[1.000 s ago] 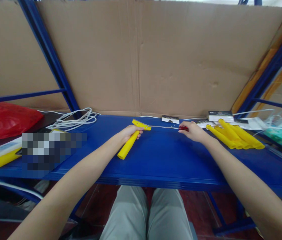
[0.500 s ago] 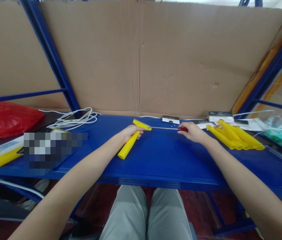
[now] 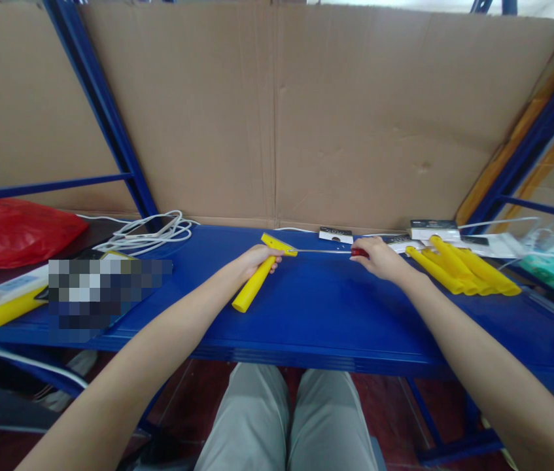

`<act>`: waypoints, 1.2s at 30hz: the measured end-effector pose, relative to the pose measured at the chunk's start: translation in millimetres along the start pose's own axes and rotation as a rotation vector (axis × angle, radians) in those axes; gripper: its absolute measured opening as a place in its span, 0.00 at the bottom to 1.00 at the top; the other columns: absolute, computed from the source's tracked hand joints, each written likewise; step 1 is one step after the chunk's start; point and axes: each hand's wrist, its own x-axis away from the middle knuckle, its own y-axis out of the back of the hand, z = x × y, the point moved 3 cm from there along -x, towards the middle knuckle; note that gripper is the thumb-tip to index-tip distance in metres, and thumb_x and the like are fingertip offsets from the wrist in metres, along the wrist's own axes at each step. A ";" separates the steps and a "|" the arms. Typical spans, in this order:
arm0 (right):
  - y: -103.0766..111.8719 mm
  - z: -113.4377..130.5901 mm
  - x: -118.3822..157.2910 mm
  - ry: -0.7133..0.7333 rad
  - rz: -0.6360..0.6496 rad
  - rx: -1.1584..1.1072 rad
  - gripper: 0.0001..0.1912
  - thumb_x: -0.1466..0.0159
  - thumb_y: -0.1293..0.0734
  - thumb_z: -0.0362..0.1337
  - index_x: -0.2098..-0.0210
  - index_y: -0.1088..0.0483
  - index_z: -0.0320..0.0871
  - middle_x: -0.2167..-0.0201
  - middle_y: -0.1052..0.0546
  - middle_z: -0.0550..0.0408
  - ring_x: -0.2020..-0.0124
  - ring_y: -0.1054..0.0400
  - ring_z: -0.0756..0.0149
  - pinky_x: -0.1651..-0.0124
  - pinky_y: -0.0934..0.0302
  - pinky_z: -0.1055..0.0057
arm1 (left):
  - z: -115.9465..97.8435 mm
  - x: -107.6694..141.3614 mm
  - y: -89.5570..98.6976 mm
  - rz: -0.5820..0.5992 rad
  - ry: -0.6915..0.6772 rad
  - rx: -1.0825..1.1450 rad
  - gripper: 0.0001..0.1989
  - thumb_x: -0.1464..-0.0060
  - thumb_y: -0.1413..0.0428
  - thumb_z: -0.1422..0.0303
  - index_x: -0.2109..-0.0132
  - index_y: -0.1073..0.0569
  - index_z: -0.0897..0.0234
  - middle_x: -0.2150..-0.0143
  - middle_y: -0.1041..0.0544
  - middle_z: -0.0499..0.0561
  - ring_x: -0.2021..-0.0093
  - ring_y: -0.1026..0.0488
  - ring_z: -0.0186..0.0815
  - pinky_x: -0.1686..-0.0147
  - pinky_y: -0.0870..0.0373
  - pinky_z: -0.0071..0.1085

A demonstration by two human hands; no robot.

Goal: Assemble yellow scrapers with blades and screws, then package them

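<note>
My left hand (image 3: 256, 260) is closed round a yellow T-shaped scraper (image 3: 254, 285) near where its handle meets the short crosspiece. The round handle slants down toward me above the blue table. My right hand (image 3: 375, 256) grips the red handle of a screwdriver (image 3: 323, 251). Its long thin metal shaft points left, level, and its tip meets the crosspiece beside my left thumb. Whether the tip sits in a screw is too small to tell. A few tiny light bits (image 3: 339, 248) lie on the table behind the shaft.
Several yellow scrapers (image 3: 473, 269) lie in a pile at right, by a black-and-white box (image 3: 434, 229). A small open box (image 3: 335, 235) stands at the back. Coiled white cable (image 3: 166, 230), a red bag (image 3: 21, 232) and another yellow handle (image 3: 9, 310) are at left. Cardboard (image 3: 277, 118) walls the back.
My right hand's fingers have shifted slightly on the screwdriver's handle, covering a little more of it. My left hand and the scraper stay nearly in place.
</note>
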 end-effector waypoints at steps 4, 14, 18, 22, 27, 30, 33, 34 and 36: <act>5.1 7.0 -0.3 0.017 0.008 0.077 0.05 0.39 0.41 0.34 0.66 0.34 0.42 0.67 0.26 0.46 0.62 0.34 0.56 0.54 0.46 0.58 | -0.3 -0.7 1.0 -0.034 -0.017 -0.062 0.10 0.48 0.49 0.80 0.76 0.34 0.69 0.84 0.35 0.45 0.87 0.40 0.24 0.87 0.42 0.23; 5.4 19.4 -2.2 0.067 0.001 0.185 0.06 0.37 0.42 0.35 0.67 0.34 0.41 0.68 0.27 0.45 0.63 0.35 0.56 0.55 0.46 0.60 | -3.7 0.5 4.9 -0.176 -0.060 -0.298 0.11 0.49 0.47 0.78 0.78 0.35 0.68 0.86 0.36 0.45 0.88 0.40 0.27 0.86 0.42 0.26; 6.8 27.6 -3.4 0.062 0.018 0.263 0.08 0.36 0.42 0.37 0.64 0.33 0.41 0.67 0.26 0.45 0.62 0.34 0.55 0.54 0.47 0.59 | -7.3 2.8 7.2 -0.200 -0.097 -0.378 0.10 0.52 0.45 0.79 0.78 0.35 0.68 0.86 0.35 0.45 0.89 0.39 0.28 0.87 0.42 0.25; 11.9 39.0 -2.7 -0.009 0.068 0.318 0.10 0.35 0.43 0.38 0.61 0.33 0.41 0.63 0.26 0.44 0.63 0.32 0.57 0.60 0.44 0.64 | -9.4 4.1 11.4 -0.226 -0.106 -0.442 0.11 0.52 0.45 0.79 0.79 0.35 0.67 0.87 0.36 0.46 0.90 0.39 0.28 0.88 0.43 0.24; 8.9 42.5 -0.2 -0.054 0.133 0.234 0.10 0.34 0.44 0.40 0.60 0.34 0.44 0.61 0.24 0.48 0.62 0.30 0.59 0.70 0.46 0.70 | -7.0 0.7 16.1 -0.218 -0.144 -0.476 0.12 0.54 0.43 0.79 0.80 0.35 0.67 0.88 0.36 0.47 0.90 0.39 0.28 0.88 0.44 0.23; 4.0 40.2 0.2 -0.043 0.148 0.198 0.10 0.35 0.43 0.41 0.59 0.35 0.44 0.61 0.23 0.49 0.62 0.29 0.59 0.70 0.45 0.70 | -5.2 -1.7 17.4 -0.209 -0.149 -0.515 0.12 0.54 0.44 0.79 0.81 0.35 0.67 0.89 0.36 0.47 0.90 0.39 0.28 0.88 0.44 0.23; 0.4 37.2 0.9 -0.068 0.169 0.202 0.11 0.36 0.40 0.41 0.57 0.37 0.41 0.63 0.23 0.47 0.65 0.28 0.57 0.70 0.45 0.69 | -4.9 -2.8 16.9 -0.209 -0.144 -0.575 0.13 0.53 0.44 0.79 0.82 0.36 0.67 0.90 0.36 0.48 0.90 0.39 0.29 0.88 0.43 0.23; -0.2 36.5 1.2 -0.076 0.176 0.207 0.11 0.37 0.40 0.40 0.57 0.38 0.41 0.65 0.23 0.47 0.66 0.28 0.57 0.70 0.45 0.69 | -5.0 -3.1 16.7 -0.210 -0.143 -0.589 0.13 0.53 0.44 0.79 0.82 0.36 0.67 0.90 0.36 0.48 0.90 0.39 0.29 0.88 0.43 0.23; -0.8 35.5 1.8 -0.083 0.184 0.225 0.10 0.37 0.40 0.37 0.57 0.38 0.40 0.66 0.23 0.47 0.67 0.28 0.57 0.71 0.46 0.69 | -5.3 -3.5 16.2 -0.207 -0.146 -0.602 0.13 0.54 0.44 0.80 0.82 0.35 0.67 0.90 0.36 0.48 0.90 0.38 0.29 0.88 0.44 0.23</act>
